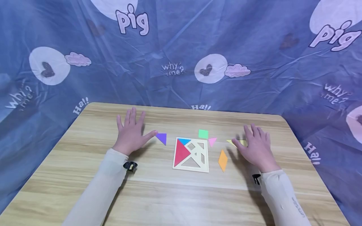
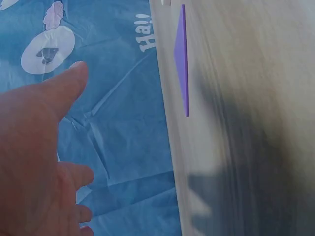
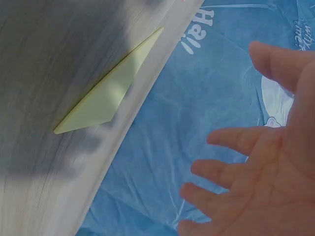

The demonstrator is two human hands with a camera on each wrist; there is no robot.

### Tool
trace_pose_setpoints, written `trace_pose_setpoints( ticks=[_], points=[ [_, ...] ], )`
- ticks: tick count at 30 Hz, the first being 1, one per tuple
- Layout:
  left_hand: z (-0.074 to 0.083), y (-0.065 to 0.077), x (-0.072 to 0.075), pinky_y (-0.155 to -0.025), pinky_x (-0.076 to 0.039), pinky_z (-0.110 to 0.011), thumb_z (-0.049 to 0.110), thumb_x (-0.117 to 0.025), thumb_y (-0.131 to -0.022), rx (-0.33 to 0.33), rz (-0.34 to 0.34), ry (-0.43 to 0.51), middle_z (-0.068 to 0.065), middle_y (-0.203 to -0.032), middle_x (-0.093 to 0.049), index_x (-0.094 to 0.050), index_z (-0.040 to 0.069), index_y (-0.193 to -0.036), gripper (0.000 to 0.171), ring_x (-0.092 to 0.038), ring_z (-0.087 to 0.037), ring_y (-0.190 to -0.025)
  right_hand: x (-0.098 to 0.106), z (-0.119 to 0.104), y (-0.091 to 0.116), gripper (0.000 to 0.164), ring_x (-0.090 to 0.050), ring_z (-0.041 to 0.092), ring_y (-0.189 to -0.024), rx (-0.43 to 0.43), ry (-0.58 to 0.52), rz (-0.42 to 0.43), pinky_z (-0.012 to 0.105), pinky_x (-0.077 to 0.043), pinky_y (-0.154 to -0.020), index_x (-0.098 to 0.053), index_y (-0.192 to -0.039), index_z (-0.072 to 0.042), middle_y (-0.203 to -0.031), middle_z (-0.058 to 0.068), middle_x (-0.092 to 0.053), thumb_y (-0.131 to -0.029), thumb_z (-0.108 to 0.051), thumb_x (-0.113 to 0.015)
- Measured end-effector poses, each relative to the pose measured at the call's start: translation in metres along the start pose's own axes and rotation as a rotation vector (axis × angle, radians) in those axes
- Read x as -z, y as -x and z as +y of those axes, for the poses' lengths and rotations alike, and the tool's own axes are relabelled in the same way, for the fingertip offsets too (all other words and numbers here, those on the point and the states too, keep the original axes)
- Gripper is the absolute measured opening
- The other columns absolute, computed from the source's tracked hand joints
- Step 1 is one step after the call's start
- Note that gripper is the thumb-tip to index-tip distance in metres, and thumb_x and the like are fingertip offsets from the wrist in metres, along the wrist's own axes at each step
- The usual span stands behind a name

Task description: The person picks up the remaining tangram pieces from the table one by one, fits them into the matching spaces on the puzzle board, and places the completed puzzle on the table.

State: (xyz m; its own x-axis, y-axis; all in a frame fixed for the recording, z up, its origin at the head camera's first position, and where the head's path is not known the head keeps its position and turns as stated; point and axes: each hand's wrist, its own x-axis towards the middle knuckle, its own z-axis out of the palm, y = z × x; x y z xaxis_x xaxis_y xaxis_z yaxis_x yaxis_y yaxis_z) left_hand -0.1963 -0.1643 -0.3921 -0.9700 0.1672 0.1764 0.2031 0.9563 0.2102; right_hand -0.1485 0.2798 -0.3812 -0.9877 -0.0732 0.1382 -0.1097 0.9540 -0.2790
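My left hand hovers over the table with fingers spread, its thumb tip close to a purple triangle. In the left wrist view the purple triangle lies flat on the wood, apart from the fingers. My right hand is also spread and holds nothing; it partly covers a yellow triangle in the head view. The right wrist view shows that yellow triangle whole on the tabletop. Between the hands sits a cream tangram tray, with a red triangle and a blue triangle in its slots.
Around the tray lie a green square, a pink triangle and an orange parallelogram. The wooden table ends at a blue printed cloth behind and at both sides.
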Motion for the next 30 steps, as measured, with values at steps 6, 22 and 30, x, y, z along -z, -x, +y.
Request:
trace_pose_setpoints(
  ticks=[6, 22, 30],
  points=[
    [0.009, 0.001, -0.001, -0.107, 0.018, -0.063, 0.081, -0.041, -0.078, -0.027, 0.001, 0.033, -0.015, -0.158, 0.007, -0.016, 0.017, -0.153, 0.102, 0.012, -0.033, -0.144, 0.000, 0.003, 0.003, 0.084, -0.023, 0.056, -0.129, -0.047, -0.003, -0.003, 0.069, -0.011, -0.105, -0.027, -0.145, 0.007, -0.144, 0.036, -0.024, -0.092, -0.055, -0.049],
    [0.058, 0.017, -0.033, -0.118, -0.004, -0.047, 0.076, -0.060, -0.070, -0.508, -0.287, 0.155, -0.002, -0.160, -0.003, -0.013, 0.021, -0.154, 0.111, -0.002, -0.025, -0.146, -0.009, 0.029, 0.007, 0.069, -0.045, 0.054, -0.096, -0.163, 0.055, -0.256, 0.059, -0.045, -0.068, -0.044, -0.119, 0.017, -0.108, 0.040, -0.040, -0.089, -0.044, -0.059],
    [0.068, 0.025, -0.034, -0.117, -0.004, -0.049, 0.070, -0.061, -0.075, -0.492, -0.433, 0.097, -0.001, -0.158, -0.018, -0.027, 0.021, -0.151, 0.096, -0.006, -0.023, -0.146, -0.012, 0.026, 0.005, 0.053, -0.049, 0.048, -0.091, -0.099, 0.125, -0.265, 0.058, -0.048, -0.065, -0.051, -0.126, 0.010, -0.106, 0.034, -0.043, -0.093, -0.031, -0.056]
  ],
)
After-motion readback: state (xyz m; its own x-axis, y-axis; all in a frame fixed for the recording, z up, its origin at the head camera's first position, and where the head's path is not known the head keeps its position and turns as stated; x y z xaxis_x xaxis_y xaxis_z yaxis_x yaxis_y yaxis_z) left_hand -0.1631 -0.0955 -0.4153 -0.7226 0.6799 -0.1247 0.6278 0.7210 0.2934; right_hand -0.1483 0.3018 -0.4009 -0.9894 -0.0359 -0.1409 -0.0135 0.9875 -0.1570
